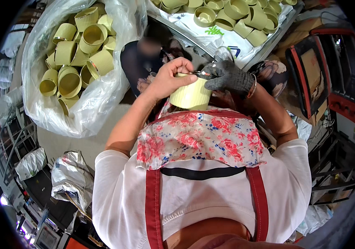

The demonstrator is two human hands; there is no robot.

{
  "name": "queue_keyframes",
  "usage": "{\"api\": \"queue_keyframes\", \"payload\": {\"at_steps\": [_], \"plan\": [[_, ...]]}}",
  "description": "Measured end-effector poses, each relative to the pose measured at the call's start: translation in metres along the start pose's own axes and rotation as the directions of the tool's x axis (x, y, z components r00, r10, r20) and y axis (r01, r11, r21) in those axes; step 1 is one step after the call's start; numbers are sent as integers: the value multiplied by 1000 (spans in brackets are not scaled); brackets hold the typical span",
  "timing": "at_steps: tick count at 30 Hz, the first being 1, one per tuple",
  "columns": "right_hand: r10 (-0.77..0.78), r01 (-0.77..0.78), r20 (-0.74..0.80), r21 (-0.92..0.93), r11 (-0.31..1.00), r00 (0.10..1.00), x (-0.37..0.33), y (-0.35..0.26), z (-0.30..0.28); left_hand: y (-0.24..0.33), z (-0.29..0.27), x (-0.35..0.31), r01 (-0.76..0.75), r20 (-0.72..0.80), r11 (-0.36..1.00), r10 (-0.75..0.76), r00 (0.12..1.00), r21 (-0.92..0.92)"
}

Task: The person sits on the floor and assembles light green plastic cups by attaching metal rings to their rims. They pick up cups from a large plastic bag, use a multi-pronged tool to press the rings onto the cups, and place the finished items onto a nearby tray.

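Large clear plastic bag [102,89] at my upper left, open-mouthed, packed with pale yellow-green cups. Crumpled silvery plastic bag [71,176] on floor at my lower left. Smaller whitish bag [30,163] just left of it. No screens legible.

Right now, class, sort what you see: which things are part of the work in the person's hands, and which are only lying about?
In use:
left hand gripping the yellow cup
gloved right hand holding a small metal tool at its rim

Lying about:
clear bag of cups
cups on the tray
crumpled silver bag
red-framed oven
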State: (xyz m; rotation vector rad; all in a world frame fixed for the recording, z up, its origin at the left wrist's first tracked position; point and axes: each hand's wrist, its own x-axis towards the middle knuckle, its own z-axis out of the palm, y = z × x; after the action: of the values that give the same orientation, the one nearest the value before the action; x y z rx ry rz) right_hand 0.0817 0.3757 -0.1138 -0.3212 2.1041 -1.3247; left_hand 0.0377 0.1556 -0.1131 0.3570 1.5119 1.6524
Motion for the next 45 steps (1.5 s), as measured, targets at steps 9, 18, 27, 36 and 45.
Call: {"api": "queue_keyframes", "payload": {"at_steps": [9, 18, 27, 36, 45], "plan": [[-558, 479, -42, -462, 747, 829, 7, 65, 30, -27, -25, -31, -122, -89, 988, 131, 987, 100], [15, -10, 303, -20, 1000, 953, 25, 11, 1, -58, -30, -37, -160, -257, 960, 99, 961, -230], [100, 159, -350, 637, 754, 932, -4, -1, 38, 3, -10, -41, 167, 45, 639, -202, 978, -751], [-334, 306, -309, -137, 942, 891, 5, -9, 38, 3, -1, -38, 109, -92, 711, -239, 967, -694], [-536, 388, -363, -407, 827, 762, 49, -12, -1, 38, -19, -34, -46, -389, 862, -180, 903, -504]]}}
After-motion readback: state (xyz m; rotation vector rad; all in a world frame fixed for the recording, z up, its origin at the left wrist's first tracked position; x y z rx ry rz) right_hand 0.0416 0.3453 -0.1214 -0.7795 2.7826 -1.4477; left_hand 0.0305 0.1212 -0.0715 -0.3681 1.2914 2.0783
